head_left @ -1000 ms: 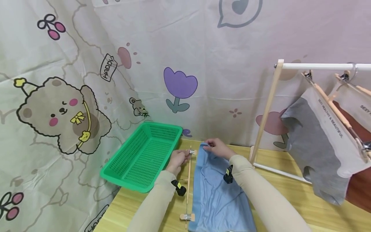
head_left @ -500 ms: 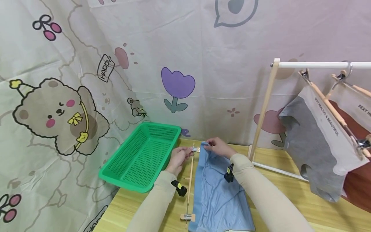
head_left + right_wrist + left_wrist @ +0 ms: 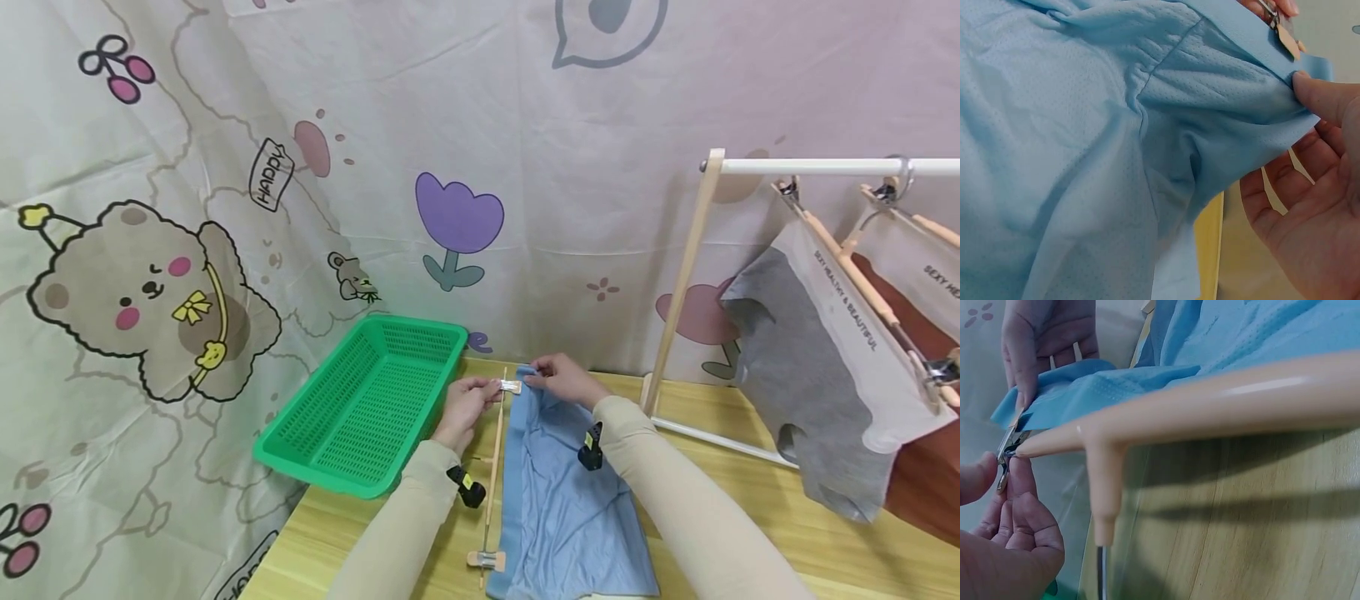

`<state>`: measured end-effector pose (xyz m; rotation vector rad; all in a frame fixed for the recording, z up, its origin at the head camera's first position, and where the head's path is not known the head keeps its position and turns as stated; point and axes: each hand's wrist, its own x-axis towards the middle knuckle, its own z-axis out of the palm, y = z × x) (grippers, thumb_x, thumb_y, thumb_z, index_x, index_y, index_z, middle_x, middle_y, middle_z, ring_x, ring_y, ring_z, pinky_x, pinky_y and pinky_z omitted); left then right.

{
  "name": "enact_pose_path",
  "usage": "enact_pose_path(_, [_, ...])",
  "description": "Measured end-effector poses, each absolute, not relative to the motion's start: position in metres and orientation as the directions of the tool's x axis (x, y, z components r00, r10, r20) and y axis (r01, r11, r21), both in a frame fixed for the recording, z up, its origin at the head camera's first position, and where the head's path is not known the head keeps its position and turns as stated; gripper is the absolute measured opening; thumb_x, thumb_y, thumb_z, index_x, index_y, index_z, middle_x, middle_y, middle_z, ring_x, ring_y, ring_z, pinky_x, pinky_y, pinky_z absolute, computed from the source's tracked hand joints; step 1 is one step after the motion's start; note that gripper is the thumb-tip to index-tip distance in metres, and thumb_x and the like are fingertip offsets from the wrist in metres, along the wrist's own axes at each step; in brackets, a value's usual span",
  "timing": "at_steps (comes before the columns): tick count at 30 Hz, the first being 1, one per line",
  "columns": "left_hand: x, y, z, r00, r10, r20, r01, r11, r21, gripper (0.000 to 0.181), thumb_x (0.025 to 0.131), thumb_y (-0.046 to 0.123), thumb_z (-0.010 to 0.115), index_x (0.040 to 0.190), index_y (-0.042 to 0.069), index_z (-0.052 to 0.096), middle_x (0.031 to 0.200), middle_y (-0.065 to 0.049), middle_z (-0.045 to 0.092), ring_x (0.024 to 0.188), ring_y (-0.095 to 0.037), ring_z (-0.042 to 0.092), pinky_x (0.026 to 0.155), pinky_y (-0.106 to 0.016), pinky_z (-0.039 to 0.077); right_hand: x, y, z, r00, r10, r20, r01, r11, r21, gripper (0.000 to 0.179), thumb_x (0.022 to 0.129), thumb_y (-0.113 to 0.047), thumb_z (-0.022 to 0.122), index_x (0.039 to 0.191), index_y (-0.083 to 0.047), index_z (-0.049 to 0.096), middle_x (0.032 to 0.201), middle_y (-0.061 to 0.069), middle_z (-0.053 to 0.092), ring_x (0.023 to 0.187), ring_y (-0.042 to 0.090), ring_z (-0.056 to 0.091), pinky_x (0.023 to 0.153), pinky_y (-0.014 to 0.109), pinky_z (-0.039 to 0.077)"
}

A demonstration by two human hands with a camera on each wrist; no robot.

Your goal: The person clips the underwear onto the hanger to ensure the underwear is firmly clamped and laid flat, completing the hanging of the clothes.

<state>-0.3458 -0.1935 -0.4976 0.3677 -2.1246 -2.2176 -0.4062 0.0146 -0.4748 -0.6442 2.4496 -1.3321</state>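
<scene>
My left hand [image 3: 461, 410] pinches the metal clip [image 3: 1007, 442] at the far end of a clip hanger [image 3: 494, 467], which lies lengthwise on the table. Beside it, my right hand [image 3: 567, 382] pinches the far corner of the waistband [image 3: 1244, 37] on a light blue garment [image 3: 577, 508] spread to the right of the hanger. One pad of that clip lies over the waistband edge in the right wrist view; whether it has closed on the cloth I cannot tell. The hanger's near clip [image 3: 486, 561] overlaps the waistband at the front.
A green plastic basket [image 3: 375, 408] stands left of my hands. On the right, a rack with a white rail [image 3: 810, 167] holds hanging garments, a grey one [image 3: 810, 375] and a rust-red one [image 3: 926, 475] among them. A printed cloth backdrop [image 3: 555, 275] rises behind the table.
My left hand has shifted slightly right with the hanger's far end, bringing the clip against the blue waistband. My right hand keeps its pinch on the corner.
</scene>
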Motion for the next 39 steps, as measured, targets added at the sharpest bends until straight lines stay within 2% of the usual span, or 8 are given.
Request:
enact_pose_path(6, [-0.346,-0.186,-0.501,-0.97,-0.199,-0.138,-0.135,-0.03,0.99,0.02,0.101,0.011,0.073,0.113,-0.006,0.074,0.093,-0.004,0.077,0.08,-0.008,0.071,0.087,-0.032,0.06,-0.403,0.014,-0.473,-0.87,-0.493,-0.024,-0.24,0.465,-0.852,0.02,0.108,-0.018,0.066,0.113,-0.001,0.075,0.097,0.01,0.069,0.086,0.02,0.058,0.077,0.031,0.046])
enact_pose_path(9, [-0.345,-0.185,-0.505,-0.97,-0.198,-0.144,-0.146,-0.002,0.989,0.024,0.103,0.015,0.072,0.117,-0.005,0.073,0.101,-0.009,0.078,0.086,-0.011,0.071,0.09,-0.033,0.06,-0.403,0.015,-0.475,-0.875,-0.484,-0.006,-0.258,0.478,-0.84,0.027,0.109,-0.018,0.064,0.126,0.001,0.072,0.11,0.013,0.073,0.098,0.023,0.065,0.087,0.036,0.055])
enact_pose_path(14, [-0.344,-0.19,-0.513,-0.958,-0.232,-0.169,-0.184,0.042,0.982,0.03,0.106,0.017,0.067,0.124,-0.007,0.07,0.107,-0.014,0.076,0.09,-0.015,0.069,0.084,-0.029,0.059,-0.401,0.022,-0.478,-0.875,-0.479,0.067,-0.326,0.483,-0.813,0.038,0.11,-0.013,0.06,0.144,0.004,0.06,0.138,0.025,0.068,0.128,0.039,0.066,0.111,0.054,0.052])
enact_pose_path(21, [-0.345,-0.203,-0.523,-0.926,-0.347,-0.15,-0.237,0.224,0.945,0.029,0.108,0.017,0.064,0.121,-0.008,0.069,0.111,-0.02,0.071,0.091,-0.021,0.063,0.074,-0.028,0.05,-0.375,0.04,-0.48,-0.795,-0.6,0.09,-0.531,0.617,-0.581,0.041,0.103,-0.012,0.069,0.139,0.006,0.064,0.14,0.024,0.069,0.132,0.044,0.065,0.114,0.057,0.05])
enact_pose_path(27, [-0.345,-0.212,-0.526,-0.923,-0.372,-0.101,-0.271,0.44,0.856,0.03,0.108,0.023,0.066,0.112,-0.007,0.071,0.103,-0.023,0.071,0.084,-0.03,0.064,0.068,-0.038,0.051,-0.351,0.052,-0.492,-0.751,-0.644,-0.145,-0.515,0.709,-0.481,0.079,0.099,-0.031,0.078,0.157,0.01,0.043,0.164,0.036,0.04,0.155,0.052,0.037,0.127,0.061,0.033])
enact_pose_path(33, [-0.319,-0.206,-0.514,-0.97,-0.238,0.04,-0.155,0.743,0.651,0.047,0.104,0.026,0.069,0.127,-0.014,0.061,0.122,-0.034,0.067,0.113,-0.05,0.067,0.096,-0.06,0.057,-0.348,0.059,-0.5,-0.788,-0.582,-0.202,-0.445,0.764,-0.467,0.105,0.09,-0.044,0.086,0.162,0.011,0.032,0.171,0.039,0.02,0.161,0.057,0.018,0.129,0.065,0.025])
enact_pose_path(35, [-0.297,-0.204,-0.506,-0.98,-0.187,0.06,-0.112,0.783,0.612,0.044,0.102,0.025,0.072,0.123,-0.012,0.06,0.115,-0.031,0.068,0.104,-0.046,0.07,0.089,-0.058,0.06,-0.349,0.061,-0.503,-0.797,-0.571,-0.195,-0.447,0.776,-0.444,0.11,0.087,-0.048,0.087,0.162,0.011,0.032,0.171,0.039,0.02,0.16,0.059,0.018,0.129,0.066,0.026])
enact_pose_path(39, [-0.243,-0.207,-0.494,-0.994,-0.099,-0.052,-0.11,0.792,0.6,0.034,0.102,0.031,0.074,0.085,0.004,0.061,0.074,-0.008,0.061,0.062,-0.022,0.059,0.051,-0.033,0.052,-0.349,0.063,-0.502,-0.802,-0.572,-0.173,-0.463,0.778,-0.425,0.112,0.085,-0.051,0.088,0.161,0.01,0.034,0.17,0.04,0.022,0.159,0.06,0.02,0.127,0.07,0.026])
